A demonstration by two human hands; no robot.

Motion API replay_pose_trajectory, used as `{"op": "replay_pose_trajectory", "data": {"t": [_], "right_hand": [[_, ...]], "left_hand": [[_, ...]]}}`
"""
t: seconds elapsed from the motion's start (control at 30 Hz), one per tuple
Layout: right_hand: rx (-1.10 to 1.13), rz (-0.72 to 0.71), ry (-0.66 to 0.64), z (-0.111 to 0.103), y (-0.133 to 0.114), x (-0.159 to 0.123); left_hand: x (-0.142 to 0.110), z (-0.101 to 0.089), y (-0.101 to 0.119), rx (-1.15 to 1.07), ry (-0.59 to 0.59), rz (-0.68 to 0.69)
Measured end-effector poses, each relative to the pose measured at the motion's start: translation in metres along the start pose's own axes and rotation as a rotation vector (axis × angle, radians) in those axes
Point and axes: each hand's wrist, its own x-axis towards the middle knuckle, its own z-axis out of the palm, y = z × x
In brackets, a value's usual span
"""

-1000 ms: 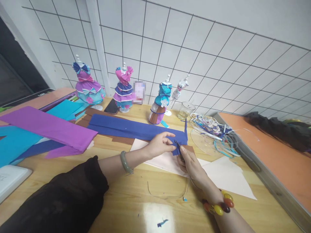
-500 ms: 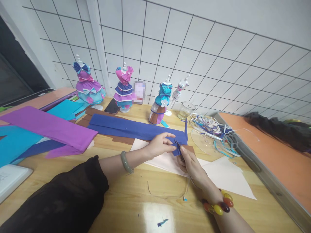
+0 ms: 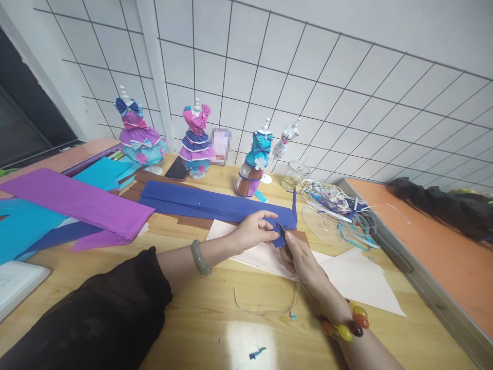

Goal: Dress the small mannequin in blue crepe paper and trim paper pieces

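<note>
My left hand (image 3: 254, 232) is closed on a small dark-blue piece of paper or cloth (image 3: 279, 239), held over the table near the middle of the view. From the right, my right hand (image 3: 302, 259) grips small dark scissors (image 3: 282, 232), whose blades lie at the edge of that piece. The handles are mostly hidden in my fingers. Just behind both hands stretches a long folded dark-blue strip (image 3: 215, 203). Under them lie pale pink sheets (image 3: 262, 258) and part of a brown one.
Dressed miniature mannequins (image 3: 256, 159) stand along the tiled wall, with a glass cup (image 3: 295, 176) beside them. Purple (image 3: 84, 203) and turquoise sheets pile up at left. Tangled ribbons (image 3: 335, 200) lie at right, before an orange-surfaced tray (image 3: 423, 246). A loose scrap (image 3: 257, 353) rests in front.
Almost nothing differs. Both hands, the scissors and the small blue piece stay in nearly the same place; the whole view has shifted very slightly.
</note>
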Motion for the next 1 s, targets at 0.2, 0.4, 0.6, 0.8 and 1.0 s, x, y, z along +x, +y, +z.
{"op": "replay_pose_trajectory", "data": {"t": [0.2,0.4,0.6,0.8,1.0], "right_hand": [[-0.027,-0.006,0.003,0.0009,-0.0009,-0.0006],[-0.032,-0.006,0.007,0.0008,-0.0017,-0.0015],[-0.037,-0.006,-0.001,0.0001,-0.0026,-0.0014],[0.012,0.008,-0.003,0.0004,-0.0005,-0.0012],[0.027,-0.001,-0.009,-0.0013,0.0063,0.0008]], "left_hand": [[0.0011,-0.0011,-0.0018,0.001,-0.01,0.001],[0.0024,-0.0018,-0.0044,-0.014,-0.015,0.0],[0.0013,-0.001,-0.0021,-0.032,-0.009,-0.01],[0.001,-0.0007,-0.001,-0.029,-0.01,-0.013],[0.0011,-0.0004,-0.0009,-0.035,-0.01,-0.011]]}}
